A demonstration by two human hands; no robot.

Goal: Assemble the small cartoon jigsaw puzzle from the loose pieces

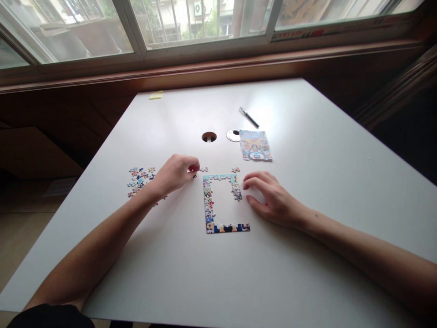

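Note:
A partly joined jigsaw puzzle point(208, 200) lies flat on the white table as a frame of border pieces, with a gap along its lower right side. My left hand point(177, 173) is beside its top left corner, thumb and forefinger pinched; a small dark bit of a puzzle piece point(195, 176) shows at the fingertips. Close to the puzzle's right side rests my right hand point(269, 198), fingers curved and apart, holding nothing. Two loose pieces lie above the frame, one left point(204, 169) and one right point(236, 170).
Loose puzzle pieces point(138, 180) are heaped at the left, partly behind my left forearm. A picture sheet point(256, 146) overlaps a round cover point(232, 135) beside a hole point(209, 136) in the table point(218, 278). Farther back are a pen point(249, 117) and a yellow note point(156, 95).

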